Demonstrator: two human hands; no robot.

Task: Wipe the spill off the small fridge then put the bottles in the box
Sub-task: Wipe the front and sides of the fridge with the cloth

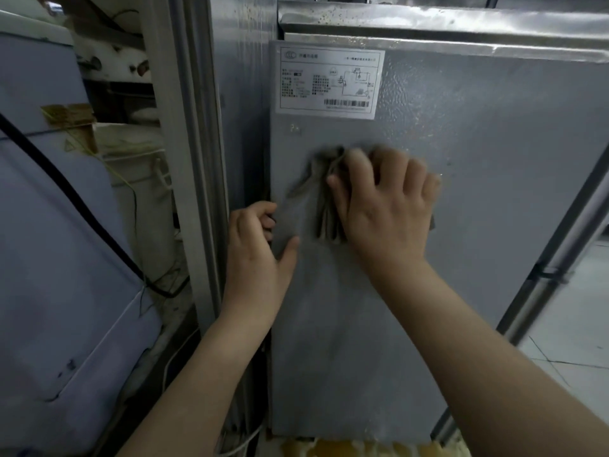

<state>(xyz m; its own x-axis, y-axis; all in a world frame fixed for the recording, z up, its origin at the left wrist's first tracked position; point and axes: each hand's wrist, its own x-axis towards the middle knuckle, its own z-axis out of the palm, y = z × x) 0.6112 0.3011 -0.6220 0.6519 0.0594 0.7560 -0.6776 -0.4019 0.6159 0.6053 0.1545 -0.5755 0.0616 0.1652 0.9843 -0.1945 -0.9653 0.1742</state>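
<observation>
At the lower edge of a small grey metal fridge (494, 192), just above a strip of yellow crumbly material (329, 448), two bare forearms reach up to its flat side panel. The left hand (253, 245) steadies the cabinet at the panel's left edge, fingers curled round the edge and thumb laid on the face. Just beside it, toward the middle of the panel, the right hand (385, 206) bears down on a crumpled grey cloth (324, 209), bent fingers spread over the wad and folds spilling out below the thumb; motion blur hides the fingertips.

Above the cloth, in the panel's upper left corner, sits a white rating label (329, 82). Faint brownish flecks show to its right and along the shiny steel rim (428, 24) at the top. To the left, well apart, a black cable (82, 206) crosses a pale blue appliance (49, 258).

The wiping looks to be under way, while the bottles and the box are out of view. A bunched cloth may smear the flecks instead of lifting them. A damp upward stroke could catch the label's lower edge and scuff or peel it. If the left hand's hold loosens, a hard push might shift the fridge.
</observation>
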